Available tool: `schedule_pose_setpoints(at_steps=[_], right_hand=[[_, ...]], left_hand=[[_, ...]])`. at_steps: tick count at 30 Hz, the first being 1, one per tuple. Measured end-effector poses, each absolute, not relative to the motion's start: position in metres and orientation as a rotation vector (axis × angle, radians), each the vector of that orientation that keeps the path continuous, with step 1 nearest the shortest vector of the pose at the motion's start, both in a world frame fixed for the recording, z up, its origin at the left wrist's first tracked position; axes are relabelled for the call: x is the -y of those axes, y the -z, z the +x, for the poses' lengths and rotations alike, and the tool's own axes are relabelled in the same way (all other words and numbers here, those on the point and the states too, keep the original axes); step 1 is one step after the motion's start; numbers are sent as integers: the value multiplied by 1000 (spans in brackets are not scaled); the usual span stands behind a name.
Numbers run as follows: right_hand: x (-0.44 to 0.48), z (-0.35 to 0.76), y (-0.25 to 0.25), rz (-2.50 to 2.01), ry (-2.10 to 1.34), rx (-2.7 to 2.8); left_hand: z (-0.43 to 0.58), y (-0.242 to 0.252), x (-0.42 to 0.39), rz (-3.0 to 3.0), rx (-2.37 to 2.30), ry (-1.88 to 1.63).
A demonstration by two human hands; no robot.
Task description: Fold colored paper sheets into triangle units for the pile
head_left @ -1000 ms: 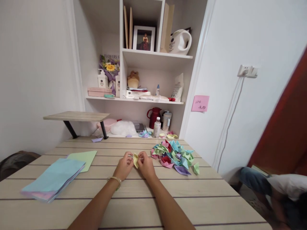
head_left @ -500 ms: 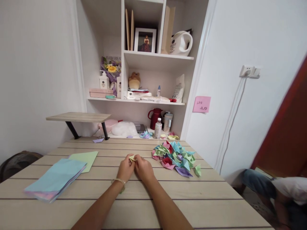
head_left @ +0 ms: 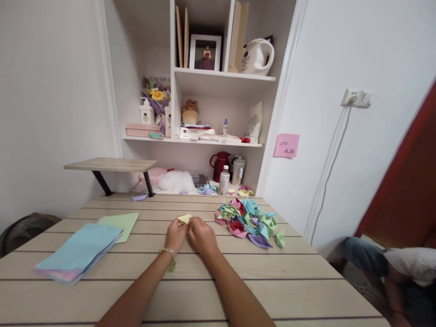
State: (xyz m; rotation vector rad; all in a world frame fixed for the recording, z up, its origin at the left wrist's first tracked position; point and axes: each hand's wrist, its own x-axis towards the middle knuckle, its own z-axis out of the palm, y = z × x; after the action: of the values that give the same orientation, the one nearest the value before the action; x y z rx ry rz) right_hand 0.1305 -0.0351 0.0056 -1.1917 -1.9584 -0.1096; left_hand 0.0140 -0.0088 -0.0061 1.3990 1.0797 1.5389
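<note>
The left hand (head_left: 176,234) has its thumb and fingers clamped on a small, pale yellow piece of folded paper (head_left: 184,219), which slants up above the fingertips. The right hand (head_left: 203,235) bends in from the other side, its fingers curled together at the paper's right end; whether they grip it or only touch it, I cannot tell. Both hands are just above a pale wooden tabletop with dark grooves (head_left: 190,290). A light-coloured bracelet with a green pendant (head_left: 167,250) circles the wrist behind the left fingers.

To the right of the fingers lies a loose heap of folded paper pieces in pink, red, green, blue and purple (head_left: 250,218), with a single light green folded piece (head_left: 279,239) at its near right edge. Well to the left of the fingers, a stack of light blue and pink paper sheets (head_left: 80,247) overlaps a light green sheet (head_left: 124,222). Beyond the fingers stands a clear bottle with a white cap (head_left: 224,181), a dark red jug (head_left: 221,165) behind it.
</note>
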Motion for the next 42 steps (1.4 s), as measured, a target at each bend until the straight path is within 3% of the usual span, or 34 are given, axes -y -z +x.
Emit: schedule_pose_setpoints(at_steps=[15,29,42], right_hand=[[37,128,-6,-1159,-19,1808],[43,123,-9,-1341,119,1877],[42,128,-11,-1573,110,1856]], left_hand=[[16,-5,24,1696,-1237,-1597],[13,0,17,1550,-1259,-1657],[19,-6,26,1906,-1263,-1385]])
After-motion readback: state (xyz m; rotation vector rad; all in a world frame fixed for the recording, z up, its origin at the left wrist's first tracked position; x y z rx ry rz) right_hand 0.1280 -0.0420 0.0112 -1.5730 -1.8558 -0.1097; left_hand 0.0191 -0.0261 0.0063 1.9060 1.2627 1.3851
